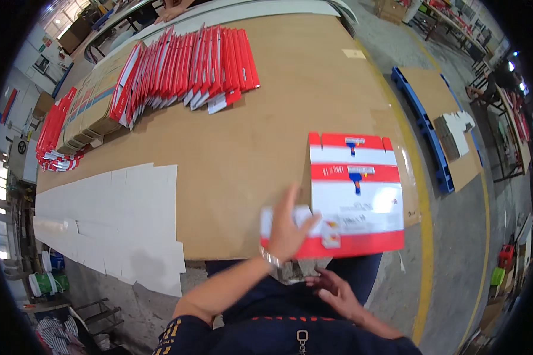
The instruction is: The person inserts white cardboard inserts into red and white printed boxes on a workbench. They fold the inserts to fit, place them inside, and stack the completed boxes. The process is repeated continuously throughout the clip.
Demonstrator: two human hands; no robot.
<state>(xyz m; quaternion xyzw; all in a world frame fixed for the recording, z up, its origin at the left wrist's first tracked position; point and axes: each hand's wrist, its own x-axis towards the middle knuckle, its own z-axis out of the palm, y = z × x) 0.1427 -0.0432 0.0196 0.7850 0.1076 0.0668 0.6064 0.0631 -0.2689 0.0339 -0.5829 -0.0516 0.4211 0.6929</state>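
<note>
A flattened red and white carton (356, 204) lies near the front edge of the table, printed with a blue and orange tool picture. Over its left flap is my left hand (287, 231), slightly blurred, thumb and fingers apart; it seems to press on the flap rather than grip it. A metal watch band circles that wrist. Below the table edge, close to my body, my right hand (337, 293) hangs with loosely curled, parted fingers and nothing in it.
Red and white folded cartons (189, 68) stand in a leaning row at the far left, beside strapped brown cardboard (92, 109). White sheets (115, 219) cover the left front of the cardboard-topped table (237, 154). A blue pallet (423, 127) lies on the floor at right.
</note>
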